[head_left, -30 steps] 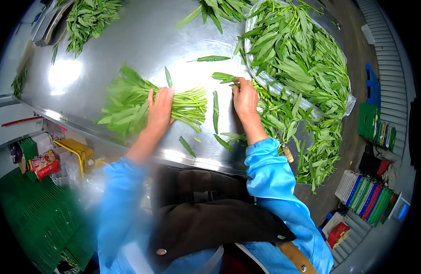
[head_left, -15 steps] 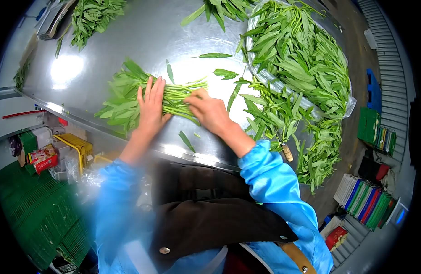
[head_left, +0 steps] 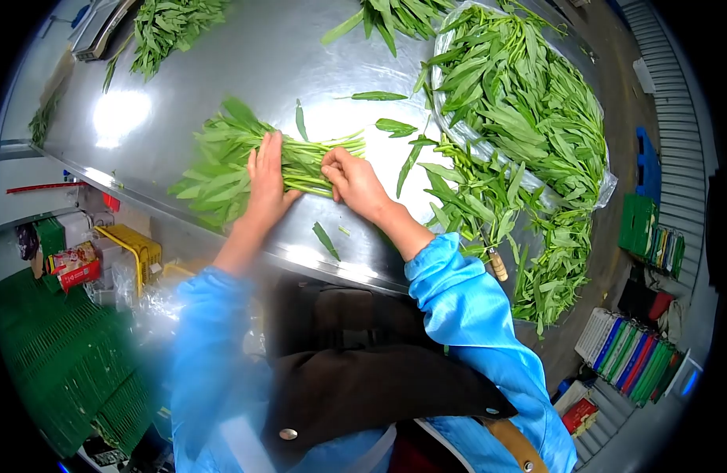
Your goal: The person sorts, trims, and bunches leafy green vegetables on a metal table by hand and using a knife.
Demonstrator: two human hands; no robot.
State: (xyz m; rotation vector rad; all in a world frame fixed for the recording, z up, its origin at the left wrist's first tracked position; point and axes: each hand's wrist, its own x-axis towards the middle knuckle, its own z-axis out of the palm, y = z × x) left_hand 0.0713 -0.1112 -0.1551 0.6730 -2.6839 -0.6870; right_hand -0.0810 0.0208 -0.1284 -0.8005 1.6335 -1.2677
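A bunch of leafy green stems (head_left: 225, 162) lies on the metal table (head_left: 245, 55), leaves to the left and cut stem ends to the right. My left hand (head_left: 267, 175) rests across the middle of the bunch, its fingers over the stems and its thumb on the near side. My right hand (head_left: 354, 183) is at the stem ends, fingers curled in a pinch against them. Loose leaves (head_left: 326, 240) lie around the bunch, one just beyond it and others to its right.
A plastic bag heaped with greens (head_left: 529, 110) is at the right, with more greens (head_left: 478, 197) spilling beside it. Among these lies a wooden-handled tool (head_left: 498, 265). Further bunches (head_left: 170, 27) lie at the far side. Green crates (head_left: 56, 355) stand at lower left.
My right hand has moved left from the loose greens by the bag to the stem ends of the bunch. My left hand stays on the bunch. A leaf now lies near the spilled greens.
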